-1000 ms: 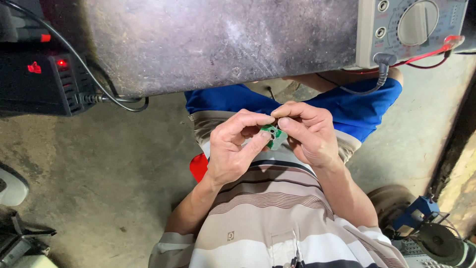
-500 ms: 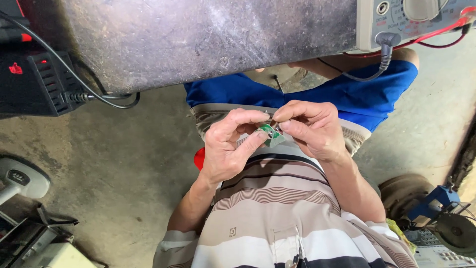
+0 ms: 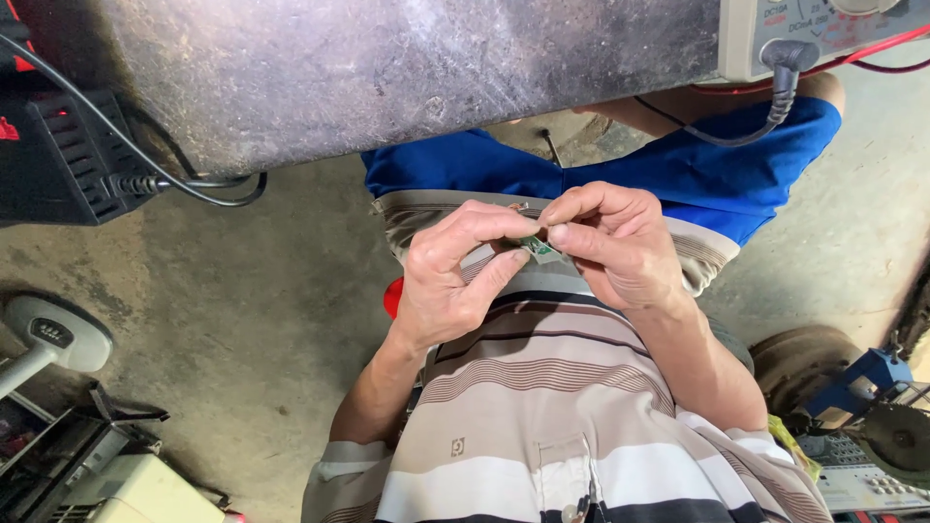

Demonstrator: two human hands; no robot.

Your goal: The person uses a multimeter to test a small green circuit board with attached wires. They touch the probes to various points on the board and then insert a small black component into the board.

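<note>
Below the grey table (image 3: pixel 407 77), the left hand (image 3: pixel 450 276) and right hand (image 3: pixel 615 247) both pinch a small green part (image 3: pixel 539 249).

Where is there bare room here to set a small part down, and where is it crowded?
Bare: the grey tabletop between the black power unit and the meter; also the concrete floor left of the person. Crowded: the lower corners, with equipment and tools. Left hand and right hand pinch a small green part.
</note>
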